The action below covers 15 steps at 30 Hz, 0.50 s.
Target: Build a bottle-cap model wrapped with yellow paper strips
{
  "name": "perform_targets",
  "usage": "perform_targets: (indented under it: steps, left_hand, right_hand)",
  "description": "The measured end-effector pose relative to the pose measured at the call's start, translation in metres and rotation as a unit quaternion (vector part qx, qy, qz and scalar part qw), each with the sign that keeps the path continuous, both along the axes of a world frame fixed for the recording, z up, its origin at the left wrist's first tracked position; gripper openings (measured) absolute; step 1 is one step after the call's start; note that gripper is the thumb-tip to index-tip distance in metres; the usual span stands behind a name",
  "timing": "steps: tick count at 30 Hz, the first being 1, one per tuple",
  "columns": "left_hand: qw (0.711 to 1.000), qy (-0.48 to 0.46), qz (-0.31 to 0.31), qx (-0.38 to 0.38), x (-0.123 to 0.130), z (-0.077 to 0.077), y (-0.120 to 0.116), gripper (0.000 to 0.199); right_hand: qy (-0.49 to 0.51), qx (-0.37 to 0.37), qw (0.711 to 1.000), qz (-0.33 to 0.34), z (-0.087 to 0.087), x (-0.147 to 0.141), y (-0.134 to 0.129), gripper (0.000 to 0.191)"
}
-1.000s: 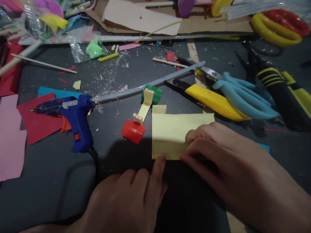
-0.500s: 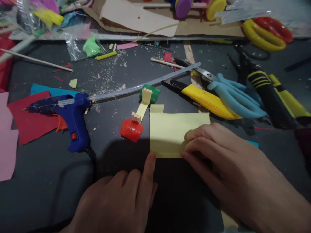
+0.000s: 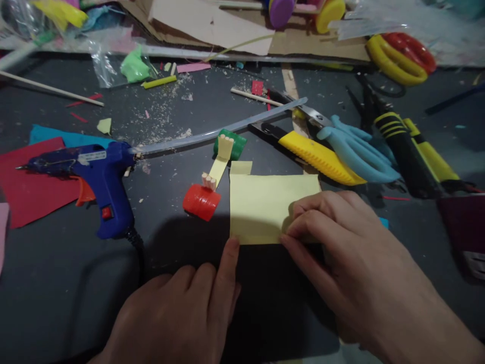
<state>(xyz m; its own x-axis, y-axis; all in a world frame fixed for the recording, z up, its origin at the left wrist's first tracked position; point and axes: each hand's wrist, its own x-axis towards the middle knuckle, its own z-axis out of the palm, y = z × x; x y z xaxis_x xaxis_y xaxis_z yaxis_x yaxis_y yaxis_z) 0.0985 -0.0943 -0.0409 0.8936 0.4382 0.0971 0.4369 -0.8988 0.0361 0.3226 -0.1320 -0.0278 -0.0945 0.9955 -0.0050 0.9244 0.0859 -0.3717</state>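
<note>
A pale yellow sheet of paper (image 3: 261,202) lies on the dark table in front of me. The index fingertip of my left hand (image 3: 182,308) presses on its lower left corner, while the other fingers are curled in. My right hand (image 3: 341,253) is closed in a pinch on the lower edge, toward the right end, and covers that corner. A small yellow strip (image 3: 241,167) shows behind the sheet's top edge. Left of the sheet, a red curved piece (image 3: 202,201) and a green curved piece (image 3: 235,145) sit beside a narrow yellow strip with short wooden stubs.
To the left lies a blue glue gun (image 3: 113,184) with a long glue stick (image 3: 212,132) behind it. On the right are a yellow cutter knife (image 3: 322,157), light-blue-handled scissors (image 3: 359,151) and black-and-yellow pliers (image 3: 401,146). Cardboard (image 3: 310,48) and scraps line the back.
The whole view has shifted, so most things sit slightly further left. Both hands keep their places on the yellow paper. More of a dark purple object shows at the right edge.
</note>
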Motion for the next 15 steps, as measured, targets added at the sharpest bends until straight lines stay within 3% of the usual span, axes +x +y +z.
perform_targets:
  steps: [13, 15]
  left_hand:
    - [1.000, 0.004, -0.018, -0.009, -0.004, -0.004, 0.000, 0.041]
    - [1.000, 0.007, -0.016, -0.006, -0.003, -0.003, 0.000, 0.039]
  right_hand:
    - [0.000, 0.019, 0.997, -0.069, 0.005, 0.013, -0.022, 0.004]
    - [-0.040, 0.065, 0.993, -0.088, 0.006, 0.006, -0.026, 0.017]
